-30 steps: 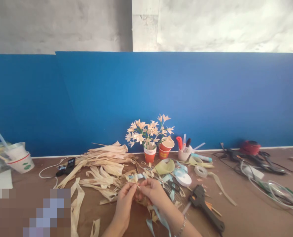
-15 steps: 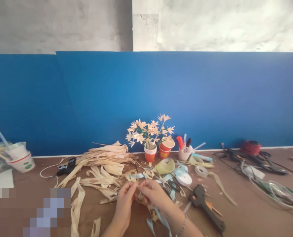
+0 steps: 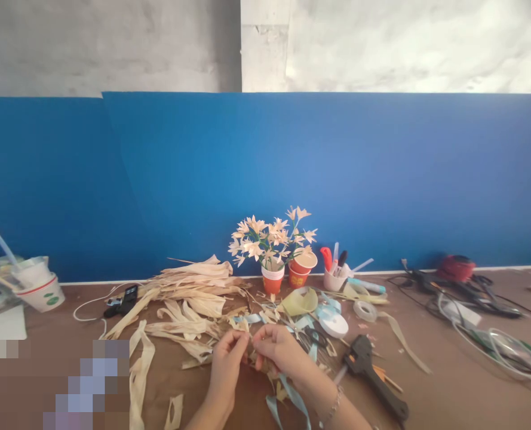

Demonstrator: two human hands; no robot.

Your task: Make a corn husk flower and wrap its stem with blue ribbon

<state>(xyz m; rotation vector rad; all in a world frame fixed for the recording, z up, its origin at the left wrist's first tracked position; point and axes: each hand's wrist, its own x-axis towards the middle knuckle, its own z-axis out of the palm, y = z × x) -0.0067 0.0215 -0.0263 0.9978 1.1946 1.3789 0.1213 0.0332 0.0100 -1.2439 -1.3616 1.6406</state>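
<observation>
My left hand (image 3: 228,362) is closed in a pinch over the middle of the table, its fingertips on something too small to make out. Close beside it on the right, my right hand (image 3: 278,352) also has its fingers pinched together; what they hold is hidden. Bits of pale husk (image 3: 281,391) and a light blue ribbon (image 3: 295,399) lie below the hands. Behind them, cream flowers (image 3: 269,236) on green stems stand in stacked paper cups (image 3: 272,280). Dried husks (image 3: 198,286) are heaped to the left of the hands.
A black glue gun (image 3: 375,376) lies right of my right forearm. Behind it are a white ribbon roll (image 3: 334,325), a tape roll (image 3: 364,310) and a cup of pens (image 3: 334,279). Cables (image 3: 493,352) spread at far right; a paper bowl (image 3: 43,294) stands far left.
Both hands stay close together with small finger movements. The fingers of my right hand have shifted slightly. Nothing else has visibly moved.
</observation>
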